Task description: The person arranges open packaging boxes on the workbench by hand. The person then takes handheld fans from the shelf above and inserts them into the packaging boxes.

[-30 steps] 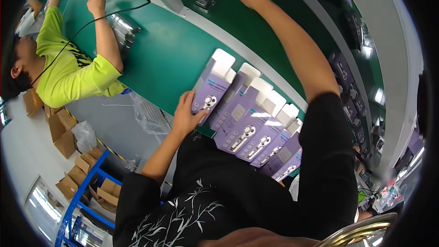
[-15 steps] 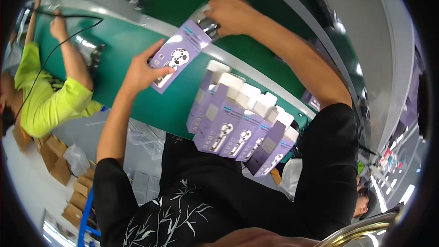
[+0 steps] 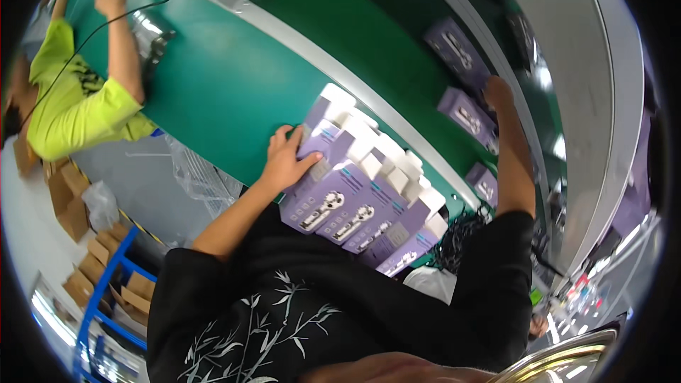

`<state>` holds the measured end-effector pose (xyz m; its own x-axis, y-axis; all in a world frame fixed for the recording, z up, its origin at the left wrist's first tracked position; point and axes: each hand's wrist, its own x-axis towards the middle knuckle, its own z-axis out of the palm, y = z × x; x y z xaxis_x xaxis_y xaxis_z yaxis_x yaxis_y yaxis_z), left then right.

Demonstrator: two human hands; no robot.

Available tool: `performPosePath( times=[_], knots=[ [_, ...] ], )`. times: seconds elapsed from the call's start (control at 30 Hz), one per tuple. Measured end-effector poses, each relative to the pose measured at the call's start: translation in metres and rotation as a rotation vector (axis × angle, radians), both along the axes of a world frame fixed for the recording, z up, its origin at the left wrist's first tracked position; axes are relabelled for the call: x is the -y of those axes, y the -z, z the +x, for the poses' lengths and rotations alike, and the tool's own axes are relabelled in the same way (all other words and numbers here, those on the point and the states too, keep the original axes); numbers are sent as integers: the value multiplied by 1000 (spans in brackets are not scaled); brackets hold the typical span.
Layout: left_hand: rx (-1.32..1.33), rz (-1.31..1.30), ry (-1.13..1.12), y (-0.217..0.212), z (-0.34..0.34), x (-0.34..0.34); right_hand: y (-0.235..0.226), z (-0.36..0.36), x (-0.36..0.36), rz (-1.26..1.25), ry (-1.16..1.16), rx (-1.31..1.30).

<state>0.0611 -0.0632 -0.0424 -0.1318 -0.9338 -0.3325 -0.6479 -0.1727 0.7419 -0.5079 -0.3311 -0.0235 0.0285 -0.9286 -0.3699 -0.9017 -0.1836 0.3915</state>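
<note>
My left hand [image 3: 284, 163] grips a purple printed box [image 3: 323, 140] at the left end of a row, thumb across its face and fingers at its far side. In that row, several purple boxes [image 3: 328, 206] stand upright against each other at the near table edge, their white top flaps raised. My right arm stretches far to the right. At its end my right hand [image 3: 499, 92] meets the end of a purple box [image 3: 457, 53] lying on the green strip beyond the metal rail; its fingers are mostly hidden.
Two more purple boxes, one in the middle [image 3: 468, 117] and one nearer [image 3: 484, 183], lie along the strip. A metal rail [image 3: 340, 74] divides it from the green table [image 3: 234, 92]. Black cables [image 3: 461, 234] bunch at the right. A co-worker in a yellow-green shirt [image 3: 85, 113] works at the left.
My left hand has brought its box down to the row's left end. My right hand has left that box's open top and swung right to the boxes beyond the rail. The view has turned.
</note>
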Motion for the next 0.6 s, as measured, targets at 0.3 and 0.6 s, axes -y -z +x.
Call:
performPosePath(
  times=[0.3,0.6],
  knots=[
    [-72,-130,122,11,8,-12,-20,462,137,-217,-647,943],
    [-201,-204,-311,-8,131,58,9,553,175,80,-874,306]
  ],
)
